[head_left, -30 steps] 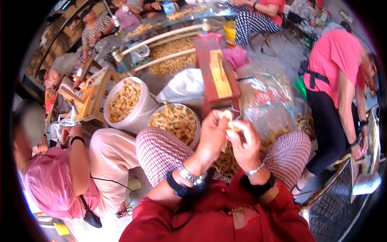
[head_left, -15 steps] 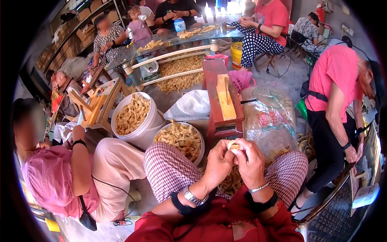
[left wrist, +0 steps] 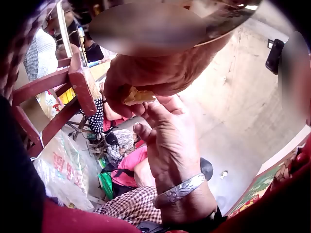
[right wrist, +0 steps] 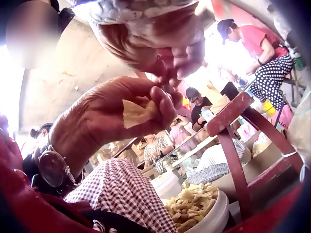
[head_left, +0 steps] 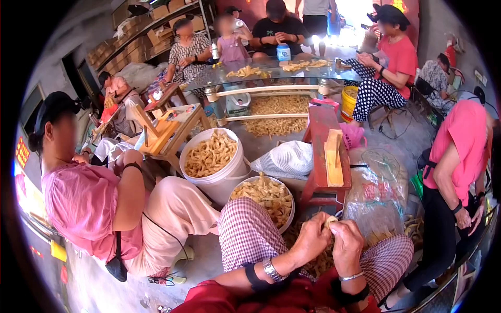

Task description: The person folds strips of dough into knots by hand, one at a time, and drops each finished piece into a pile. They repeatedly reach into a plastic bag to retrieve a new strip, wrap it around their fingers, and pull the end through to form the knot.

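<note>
Pale dough piece sits above the lap, squeezed between both hands. The left hand curls around it, while the right hand pinches its near edge, fingertips meeting.

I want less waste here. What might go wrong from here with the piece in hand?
1. The piece is held only at the fingertips of the left hand and right hand; it may slip into the lap.
2. It looks thin, so a hard pinch might crack it.
3. The full bowl sits close by the left knee; a leg shift might tip it.
</note>
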`<state>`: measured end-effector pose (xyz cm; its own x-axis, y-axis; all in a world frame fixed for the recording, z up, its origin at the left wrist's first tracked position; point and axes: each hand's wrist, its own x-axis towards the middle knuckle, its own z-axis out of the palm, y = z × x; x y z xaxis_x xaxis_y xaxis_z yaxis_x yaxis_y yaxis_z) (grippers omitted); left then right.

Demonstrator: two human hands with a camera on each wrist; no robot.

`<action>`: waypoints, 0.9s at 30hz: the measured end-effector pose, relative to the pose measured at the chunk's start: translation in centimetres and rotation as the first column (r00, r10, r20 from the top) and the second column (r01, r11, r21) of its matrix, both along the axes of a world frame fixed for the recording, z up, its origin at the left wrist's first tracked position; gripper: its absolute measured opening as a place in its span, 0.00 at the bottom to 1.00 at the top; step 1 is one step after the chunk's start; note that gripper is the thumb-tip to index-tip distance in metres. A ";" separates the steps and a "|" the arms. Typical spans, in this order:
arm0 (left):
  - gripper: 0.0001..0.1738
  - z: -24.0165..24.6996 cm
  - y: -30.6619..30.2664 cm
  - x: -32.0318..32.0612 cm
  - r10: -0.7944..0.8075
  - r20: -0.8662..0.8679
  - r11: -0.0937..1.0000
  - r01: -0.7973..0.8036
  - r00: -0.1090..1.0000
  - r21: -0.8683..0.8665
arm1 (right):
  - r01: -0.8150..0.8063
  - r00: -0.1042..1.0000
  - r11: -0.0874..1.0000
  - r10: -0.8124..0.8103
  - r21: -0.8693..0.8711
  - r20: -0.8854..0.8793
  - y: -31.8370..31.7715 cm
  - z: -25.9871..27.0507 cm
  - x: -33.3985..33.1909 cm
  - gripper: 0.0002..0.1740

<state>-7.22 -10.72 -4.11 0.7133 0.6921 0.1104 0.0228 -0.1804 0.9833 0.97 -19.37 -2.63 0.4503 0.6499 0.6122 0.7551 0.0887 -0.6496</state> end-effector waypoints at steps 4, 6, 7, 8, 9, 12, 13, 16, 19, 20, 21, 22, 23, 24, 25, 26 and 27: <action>0.08 -0.6 0.0 -0.3 0.056 -0.015 0.975 -0.052 0.998 0.216 | 0.016 0.994 0.998 -0.022 -0.056 -0.111 0.2 -0.1 -0.3 0.05; 0.09 -0.2 0.1 -0.4 0.054 0.025 0.954 -0.059 0.998 0.296 | -0.049 0.922 0.996 0.016 -0.076 -0.386 0.0 -1.5 0.0 0.08; 0.09 0.0 0.1 -0.5 0.026 0.034 0.955 -0.035 0.999 0.293 | -0.073 0.845 0.997 0.083 0.041 -0.528 0.3 -2.5 0.3 0.14; 0.09 0.2 0.1 -0.6 -0.003 0.043 0.957 -0.009 0.999 0.291 | -0.107 0.796 0.991 0.130 0.074 -0.591 0.2 -2.7 0.9 0.16; 0.08 0.4 0.2 -0.6 -0.034 0.050 0.957 0.018 0.998 0.289 | -0.139 0.740 0.984 0.177 0.110 -0.650 0.2 -2.4 1.1 0.19; 0.09 0.3 0.3 -0.6 -0.108 0.058 0.953 0.087 0.992 0.291 | -0.216 0.635 0.976 0.151 0.014 -0.758 -0.5 -0.9 1.2 0.14; 0.09 0.4 0.2 -0.7 -0.110 0.058 0.957 0.091 0.992 0.274 | -0.250 0.609 0.968 0.144 -0.017 -0.780 -0.6 -0.9 1.2 0.14; 0.10 0.7 -0.2 -0.7 -0.115 0.057 0.961 0.097 0.992 0.259 | -0.220 0.653 0.976 0.150 0.003 -0.742 -0.5 -1.5 1.4 0.11; 0.11 0.8 -0.4 -0.6 -0.110 0.058 0.951 0.088 0.992 0.297 | -0.190 0.692 0.982 0.140 0.009 -0.708 -0.5 -1.8 1.5 0.10; 0.11 0.8 -0.5 -0.7 -0.101 0.051 0.951 0.081 0.994 0.298 | -0.182 0.699 0.983 0.140 0.015 -0.701 -0.5 -1.8 1.4 0.10; 0.12 0.8 -0.6 -0.7 -0.091 0.043 0.952 0.074 0.995 0.297 | -0.172 0.724 0.985 0.136 0.013 -0.676 -0.4 -2.0 1.4 0.10; 0.12 1.0 -0.5 -0.8 -0.088 0.030 0.952 0.075 0.996 0.298 | -0.160 0.749 0.987 0.129 0.011 -0.650 -0.3 -2.3 1.4 0.10; 0.13 1.3 -0.5 -1.0 -0.095 0.018 0.952 0.085 0.995 0.295 | -0.139 0.774 0.990 0.112 0.006 -0.623 -0.4 -2.6 1.6 0.10; 0.13 1.6 -0.7 -1.0 -0.116 0.009 0.952 0.109 0.993 0.287 | -0.117 0.800 0.993 0.089 -0.008 -0.593 -0.2 -3.3 1.6 0.09; 0.14 2.1 -0.9 -1.1 -0.126 -0.044 0.960 0.133 0.991 0.247 | -0.077 0.827 0.997 0.048 -0.029 -0.560 -0.4 -3.6 1.6 0.09; 0.15 2.4 -1.0 -1.1 -0.142 -0.095 0.957 0.162 0.985 0.242 | -0.065 0.806 0.997 0.025 -0.047 -0.592 -0.5 -2.8 1.4 0.08; 0.16 2.6 -1.1 -1.1 -0.160 -0.145 0.952 0.192 0.976 0.238 | -0.060 0.811 0.997 0.024 -0.043 -0.584 -0.7 -2.9 1.5 0.08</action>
<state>-8.37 -11.81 -1.51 0.8402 0.5158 0.1675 0.0858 -0.4315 0.8980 2.45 -20.10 -5.55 0.6821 0.7019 0.2051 0.2296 0.0607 -0.9714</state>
